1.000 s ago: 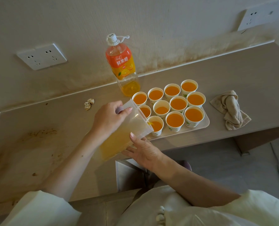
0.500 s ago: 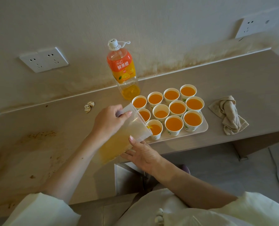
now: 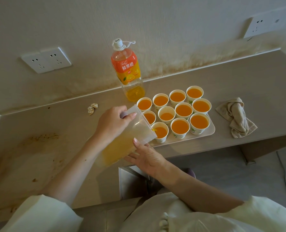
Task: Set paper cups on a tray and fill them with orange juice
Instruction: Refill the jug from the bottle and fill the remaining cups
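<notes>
The long counter (image 3: 55,124) holds a pale tray (image 3: 210,129) at your 1 o'clock, and the tray is packed with paper cups of orange juice. You hold a clear jug (image 3: 129,139) between you and the tray. The jug is tipped, and its long side runs from 7 o'clock at its bottom up to 1 o'clock at its mouth. The mouth hangs right over the corner cup (image 3: 160,132) at the tray's 7 o'clock end, and a thin bit of juice runs into it. That cup sits at 2 o'clock from your hands. It looks a bit less full than its neighbours, so I think it is the one to top up. Your left hand (image 3: 113,121) is curled tight round the jug's handle near the rim. Your right hand (image 3: 147,158) has straight fingers pressed under the jug's side to hold it up, and it is the nearer hand to the cup.
</notes>
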`<state>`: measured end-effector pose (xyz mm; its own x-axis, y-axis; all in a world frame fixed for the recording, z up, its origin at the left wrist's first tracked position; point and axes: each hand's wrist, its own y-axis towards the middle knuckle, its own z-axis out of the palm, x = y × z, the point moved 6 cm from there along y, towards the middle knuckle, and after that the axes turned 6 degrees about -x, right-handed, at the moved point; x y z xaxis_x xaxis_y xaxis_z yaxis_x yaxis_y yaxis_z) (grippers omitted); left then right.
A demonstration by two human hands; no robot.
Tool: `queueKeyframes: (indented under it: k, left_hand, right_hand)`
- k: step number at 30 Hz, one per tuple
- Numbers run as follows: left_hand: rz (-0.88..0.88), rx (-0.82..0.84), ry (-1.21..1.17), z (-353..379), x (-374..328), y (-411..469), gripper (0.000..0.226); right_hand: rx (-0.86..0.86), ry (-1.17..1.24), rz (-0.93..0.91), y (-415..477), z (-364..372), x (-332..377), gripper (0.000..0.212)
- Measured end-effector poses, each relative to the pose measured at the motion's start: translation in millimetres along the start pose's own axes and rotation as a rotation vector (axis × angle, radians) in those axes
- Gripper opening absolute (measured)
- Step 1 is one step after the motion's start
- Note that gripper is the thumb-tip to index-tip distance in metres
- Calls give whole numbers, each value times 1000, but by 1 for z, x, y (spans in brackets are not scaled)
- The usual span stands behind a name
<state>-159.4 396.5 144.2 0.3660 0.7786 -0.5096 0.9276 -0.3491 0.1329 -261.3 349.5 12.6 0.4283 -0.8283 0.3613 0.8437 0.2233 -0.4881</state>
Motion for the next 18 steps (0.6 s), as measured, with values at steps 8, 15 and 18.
queueKeyframes:
  k: [8, 15, 18]
  left_hand:
    - [-2, 6, 2, 0, 1, 0, 48]
    - [6, 13, 4, -2, 2, 1, 49]
    - [9, 17, 5, -2, 3, 2, 49]
  right_hand:
    - [4, 22, -5, 5, -2, -2, 103]
    - [0, 49, -4, 8, -1, -4, 105]
    - [-2, 48, -5, 8, 0, -5, 105]
